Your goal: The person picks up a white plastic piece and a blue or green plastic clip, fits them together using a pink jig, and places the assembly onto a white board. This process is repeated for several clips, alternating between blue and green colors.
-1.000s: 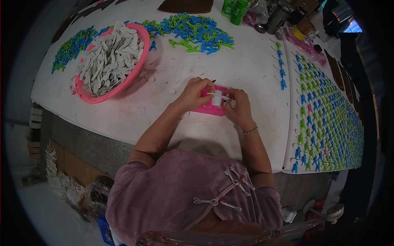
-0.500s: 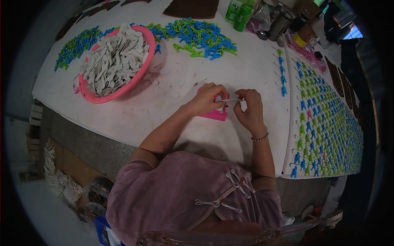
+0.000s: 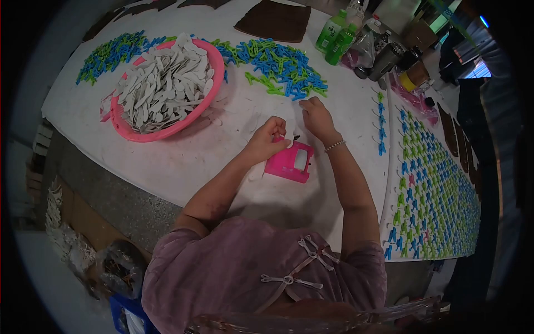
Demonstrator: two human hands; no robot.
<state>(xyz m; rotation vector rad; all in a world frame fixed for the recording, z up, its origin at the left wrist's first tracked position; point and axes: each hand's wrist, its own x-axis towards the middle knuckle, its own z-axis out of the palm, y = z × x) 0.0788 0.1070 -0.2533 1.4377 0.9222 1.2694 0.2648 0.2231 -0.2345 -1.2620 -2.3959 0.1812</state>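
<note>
My left hand is closed at the upper left edge of a pink device with a white roll in it. Its thumb and fingers pinch a small white piece. My right hand is farther forward, beyond the device, its fingers bent together near the edge of the pile of blue and green clips. Whether my right fingertips hold anything is too small to make out.
A pink basin heaped with flat white pieces stands at the left. Green bottles and jars are at the back right. Rows of clips cover the right table. A dark brown sheet lies at the back.
My right hand has moved forward, away from my left hand and toward the clip pile. My left hand has shifted slightly left, and more of the pink device shows.
</note>
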